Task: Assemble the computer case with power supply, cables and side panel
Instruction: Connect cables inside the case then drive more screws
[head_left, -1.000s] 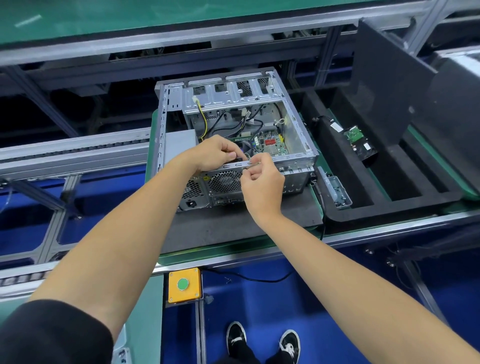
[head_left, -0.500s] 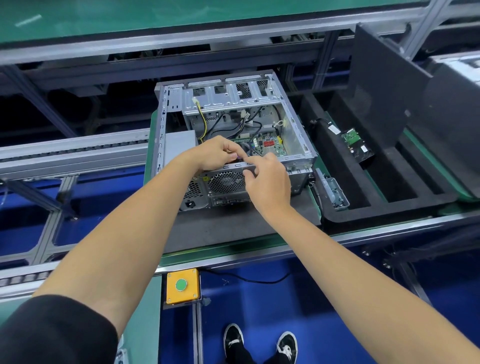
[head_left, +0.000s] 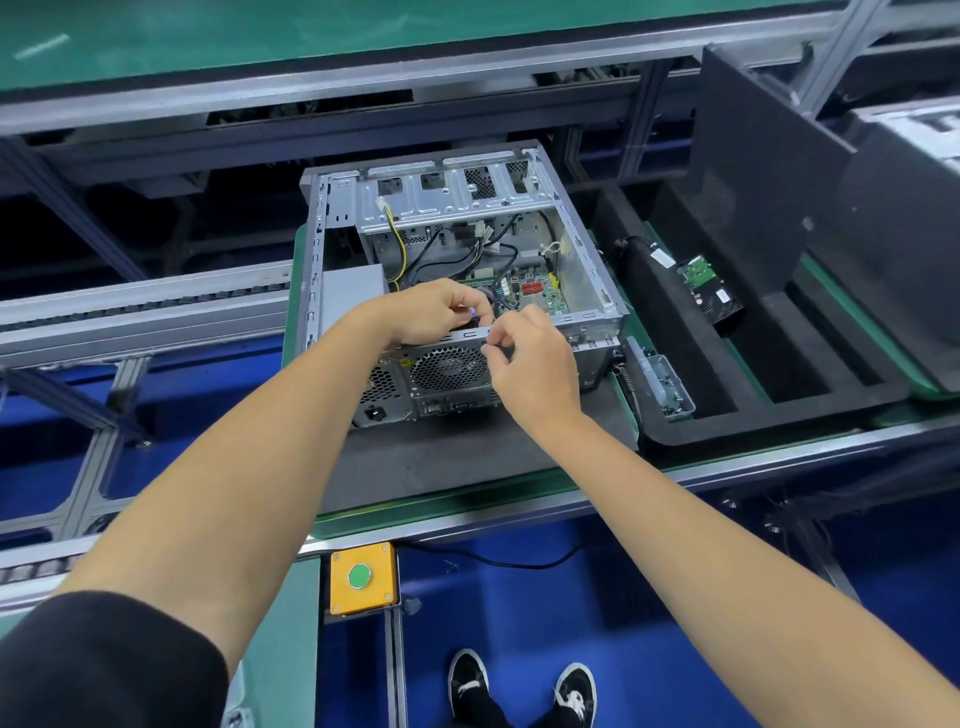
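Note:
An open silver computer case (head_left: 587, 291) lies on a dark mat, its open side up. Inside show the grey power supply (head_left: 353, 286), a green motherboard (head_left: 540, 293) and loose black and yellow cables (head_left: 415, 260). My left hand (head_left: 441, 312) reaches over the near rim and pinches a small cable connector with a purple tip (head_left: 472, 313). My right hand (head_left: 535, 358) has its fingers curled at the near rim beside the rear fan grille (head_left: 447, 366); what it pinches is hidden. A dark side panel (head_left: 753, 197) leans upright at the right.
A black foam tray (head_left: 789, 395) at the right holds a hard drive (head_left: 709, 288) and a small metal bracket (head_left: 660, 379). A yellow box with a green button (head_left: 361, 577) sits on the conveyor's front rail. Another case (head_left: 914, 135) stands at the far right.
My right hand has slid a little right and down along the near rim. My left hand stays at the rim, the purple-tipped connector now showing between its fingers.

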